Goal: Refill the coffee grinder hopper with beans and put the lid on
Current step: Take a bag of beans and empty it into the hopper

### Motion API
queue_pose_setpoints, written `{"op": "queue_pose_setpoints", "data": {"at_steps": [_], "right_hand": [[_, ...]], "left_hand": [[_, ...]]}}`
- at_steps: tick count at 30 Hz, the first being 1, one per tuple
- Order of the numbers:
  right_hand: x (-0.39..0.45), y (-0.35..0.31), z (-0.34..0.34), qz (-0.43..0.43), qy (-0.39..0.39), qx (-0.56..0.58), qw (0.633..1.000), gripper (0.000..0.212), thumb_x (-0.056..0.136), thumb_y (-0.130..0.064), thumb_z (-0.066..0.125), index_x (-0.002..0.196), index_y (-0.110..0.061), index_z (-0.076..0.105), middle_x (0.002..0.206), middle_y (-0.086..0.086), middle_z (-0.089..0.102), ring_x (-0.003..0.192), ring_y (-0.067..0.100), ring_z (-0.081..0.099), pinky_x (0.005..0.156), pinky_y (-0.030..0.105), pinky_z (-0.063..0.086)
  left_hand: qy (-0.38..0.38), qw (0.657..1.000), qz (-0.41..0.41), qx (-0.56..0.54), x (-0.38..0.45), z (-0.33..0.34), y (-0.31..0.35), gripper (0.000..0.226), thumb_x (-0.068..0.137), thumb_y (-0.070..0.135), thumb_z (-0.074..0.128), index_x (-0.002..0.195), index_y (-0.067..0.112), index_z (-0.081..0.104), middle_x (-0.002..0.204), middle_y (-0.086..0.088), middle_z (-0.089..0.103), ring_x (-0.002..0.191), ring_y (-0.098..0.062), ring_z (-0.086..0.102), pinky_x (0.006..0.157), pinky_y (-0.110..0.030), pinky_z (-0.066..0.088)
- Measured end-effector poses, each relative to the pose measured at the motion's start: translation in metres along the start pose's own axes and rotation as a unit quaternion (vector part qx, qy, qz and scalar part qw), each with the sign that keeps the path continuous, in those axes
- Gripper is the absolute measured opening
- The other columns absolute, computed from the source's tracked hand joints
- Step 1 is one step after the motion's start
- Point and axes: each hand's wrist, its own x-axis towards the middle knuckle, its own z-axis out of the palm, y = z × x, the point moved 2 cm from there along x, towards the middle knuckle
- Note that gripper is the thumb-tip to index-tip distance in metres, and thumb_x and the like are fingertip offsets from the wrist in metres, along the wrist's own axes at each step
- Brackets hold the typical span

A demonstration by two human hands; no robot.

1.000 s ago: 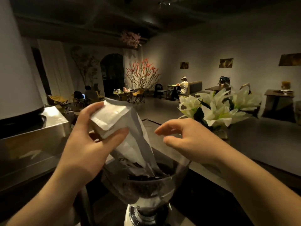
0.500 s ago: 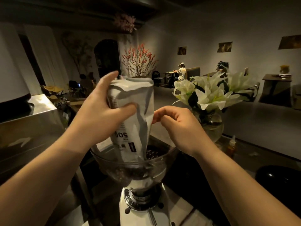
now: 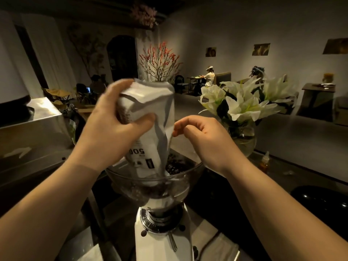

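Observation:
A white coffee bag (image 3: 150,129) stands upside down with its mouth inside the clear hopper (image 3: 131,185) of a white grinder (image 3: 162,240). Dark beans (image 3: 177,164) lie in the hopper to the right of the bag. My left hand (image 3: 111,127) squeezes the bag's upper part, thumb across its front. My right hand (image 3: 203,136) is at the bag's right edge, fingertips pinched together on or right against the crumpled side. No lid is in sight.
A glass vase of white lilies (image 3: 243,108) stands close on the right, with a small amber dropper bottle (image 3: 264,162) beside it. A steel machine (image 3: 32,132) fills the left. A dark round object (image 3: 323,200) lies at lower right. People sit at tables far back.
The bag went from tilted to nearly upright over the hopper, and my left hand has shifted its grip higher. The view dropped, so the grinder body now shows.

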Motion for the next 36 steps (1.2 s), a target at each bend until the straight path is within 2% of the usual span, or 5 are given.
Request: {"op": "queue_pose_setpoints", "data": {"at_steps": [4,17,19,22,36], "right_hand": [[0.0004,-0.0006,0.0006,-0.010,-0.007,-0.006,1.000,0.034,0.093,-0.037,0.049,0.096,-0.029,0.082,0.100,-0.012,0.083,0.102,0.009,0.075,0.095,0.048,0.060],[-0.0003,-0.0016,-0.0008,-0.010,-0.013,-0.016,1.000,0.036,0.095,-0.037,0.048,0.094,-0.026,0.083,0.095,-0.003,0.083,0.097,0.019,0.076,0.091,0.053,0.060],[-0.0004,-0.0008,-0.0010,-0.016,-0.012,-0.019,1.000,0.036,0.096,-0.036,0.049,0.094,-0.026,0.084,0.094,-0.002,0.083,0.097,0.022,0.076,0.090,0.054,0.060],[0.0010,-0.0001,0.0003,-0.019,-0.013,-0.021,1.000,0.037,0.097,-0.036,0.049,0.094,-0.025,0.084,0.095,0.000,0.084,0.098,0.024,0.076,0.090,0.054,0.060],[0.0024,0.0021,0.0003,-0.023,-0.019,-0.021,0.999,0.036,0.100,-0.039,0.049,0.099,-0.028,0.084,0.098,-0.005,0.083,0.101,0.019,0.076,0.091,0.054,0.060]], "left_hand": [[-0.006,1.000,0.018,0.018,-0.0023,0.0016,0.0025,0.079,0.075,0.056,0.081,0.146,0.050,0.049,0.140,0.013,0.057,0.119,-0.009,0.065,0.093,-0.041,0.064],[0.013,0.999,0.049,0.004,-0.0058,0.0009,0.0035,0.074,0.081,0.051,0.080,0.147,0.040,0.049,0.139,0.012,0.059,0.117,-0.004,0.067,0.090,-0.028,0.064],[-0.006,0.999,0.038,0.003,-0.0057,0.0015,0.0042,0.075,0.080,0.054,0.080,0.147,0.042,0.048,0.139,0.011,0.060,0.117,-0.006,0.067,0.092,-0.035,0.065],[-0.014,0.999,0.043,0.019,-0.0072,0.0013,0.0036,0.074,0.079,0.054,0.080,0.145,0.045,0.050,0.135,0.017,0.060,0.118,-0.009,0.067,0.093,-0.045,0.064],[-0.053,0.998,0.030,0.011,-0.0065,0.0039,0.0059,0.077,0.072,0.053,0.082,0.143,0.045,0.052,0.110,0.048,0.060,0.101,0.014,0.068,0.078,-0.020,0.065]]}}
